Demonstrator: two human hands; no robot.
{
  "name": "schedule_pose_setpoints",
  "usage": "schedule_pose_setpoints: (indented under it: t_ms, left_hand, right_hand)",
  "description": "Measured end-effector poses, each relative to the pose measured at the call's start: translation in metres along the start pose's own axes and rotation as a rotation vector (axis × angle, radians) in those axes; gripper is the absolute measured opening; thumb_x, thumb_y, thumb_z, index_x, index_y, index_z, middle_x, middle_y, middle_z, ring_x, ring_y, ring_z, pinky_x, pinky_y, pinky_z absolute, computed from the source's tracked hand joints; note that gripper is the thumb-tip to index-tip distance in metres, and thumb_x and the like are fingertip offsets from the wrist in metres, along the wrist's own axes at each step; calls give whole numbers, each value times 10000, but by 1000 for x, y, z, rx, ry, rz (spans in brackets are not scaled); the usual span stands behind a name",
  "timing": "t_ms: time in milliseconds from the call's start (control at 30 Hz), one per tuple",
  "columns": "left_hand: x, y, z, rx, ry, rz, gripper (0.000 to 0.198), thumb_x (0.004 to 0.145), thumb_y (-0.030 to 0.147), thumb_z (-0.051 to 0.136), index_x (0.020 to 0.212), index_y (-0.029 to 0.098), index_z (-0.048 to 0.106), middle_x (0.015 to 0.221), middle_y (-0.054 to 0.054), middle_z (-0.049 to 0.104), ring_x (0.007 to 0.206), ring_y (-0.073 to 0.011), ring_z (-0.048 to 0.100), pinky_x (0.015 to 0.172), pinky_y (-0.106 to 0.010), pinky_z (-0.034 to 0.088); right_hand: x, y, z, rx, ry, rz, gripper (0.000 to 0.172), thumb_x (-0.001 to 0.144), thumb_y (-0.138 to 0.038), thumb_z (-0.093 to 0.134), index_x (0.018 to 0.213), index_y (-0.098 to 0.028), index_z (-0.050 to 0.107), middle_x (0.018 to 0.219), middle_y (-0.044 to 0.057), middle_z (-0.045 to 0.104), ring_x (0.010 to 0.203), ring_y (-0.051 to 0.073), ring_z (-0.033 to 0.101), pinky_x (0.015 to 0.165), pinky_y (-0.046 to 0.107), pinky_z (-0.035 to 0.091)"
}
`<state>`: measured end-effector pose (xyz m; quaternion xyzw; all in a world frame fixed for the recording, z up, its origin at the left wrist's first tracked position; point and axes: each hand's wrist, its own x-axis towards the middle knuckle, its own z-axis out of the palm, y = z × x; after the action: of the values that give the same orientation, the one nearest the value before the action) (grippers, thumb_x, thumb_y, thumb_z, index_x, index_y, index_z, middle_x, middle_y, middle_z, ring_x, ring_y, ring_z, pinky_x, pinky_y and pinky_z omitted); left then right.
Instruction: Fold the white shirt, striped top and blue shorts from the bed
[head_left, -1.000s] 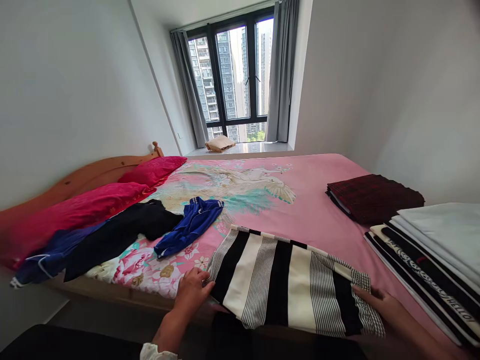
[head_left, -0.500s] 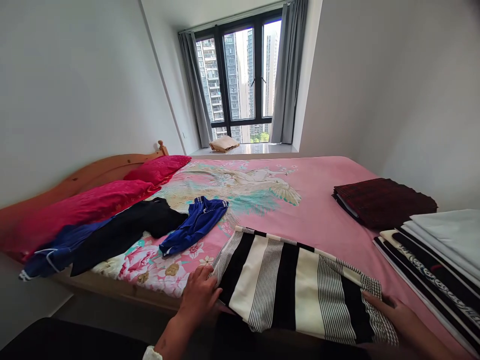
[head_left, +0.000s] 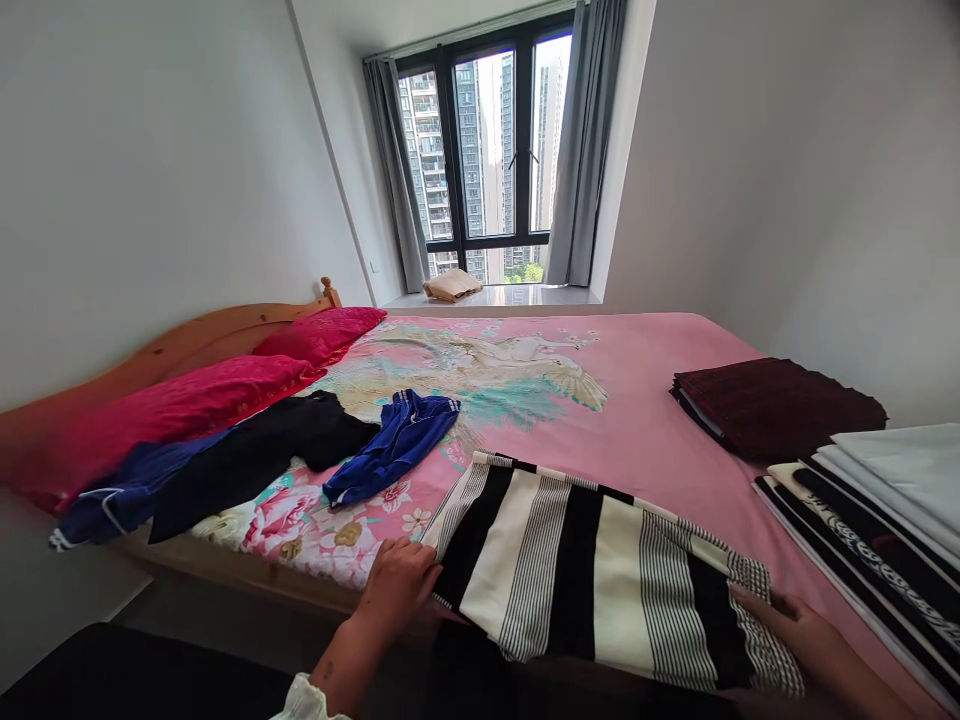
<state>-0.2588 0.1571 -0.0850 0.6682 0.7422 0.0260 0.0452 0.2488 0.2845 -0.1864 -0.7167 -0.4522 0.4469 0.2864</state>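
A folded garment with black, cream and thin-lined stripes (head_left: 566,560) lies across the near edge of the bed, its lower side overhanging a little. Whether it is a skirt, a top or trousers, I cannot tell. My left hand (head_left: 401,580) is closed on its left edge, fingers curled on the fabric. At the opposite end my right hand (head_left: 799,630) grips the right edge, with part of the fingers hidden. Just beyond the garment a crumpled blue garment with white-striped trim (head_left: 397,445) rests on the sheet.
A stack of folded clothes (head_left: 885,510) and a dark red folded pile (head_left: 780,405) sit on the right. Black clothing (head_left: 255,455) lies near red pillows (head_left: 187,400) by the wooden headboard (head_left: 225,325). A beige folded cloth (head_left: 452,285) is on the windowsill.
The view has shifted slightly, so the bed and clothes appear a little to the right. Both hands keep their hold on the striped garment, which lies nearly the same.
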Motion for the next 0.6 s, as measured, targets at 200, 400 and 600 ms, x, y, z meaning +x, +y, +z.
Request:
schedule_pose_setpoints:
  t_ms: [200,400,600]
  left_hand:
    - [11,-8,-1,-89,-76,-215,178,770,294,475,816,197,616,795,-87,692,810,-266,639,676,-331,378]
    - [47,-7,-9,-267,-75,-242,476,752,638,440,618,204,584,676,-63,637,802,-289,609,706,-347,364]
    - [109,-17,0,-649,-128,-279,459,646,570,631,441,183,495,431,27,434,476,-157,473,494,-270,295]
  right_hand:
    - [1,-1,0,22,-2,28,623,540,-578,711,961,-127,624,946,150,721,994,356,638,871,396,521]
    - [-9,-12,0,95,-93,17,546,607,-570,687,931,-136,620,934,141,725,977,331,650,866,367,517]
    - [-19,-25,3,14,16,-4,550,572,-572,668,912,-139,655,892,143,725,986,356,640,857,381,516]
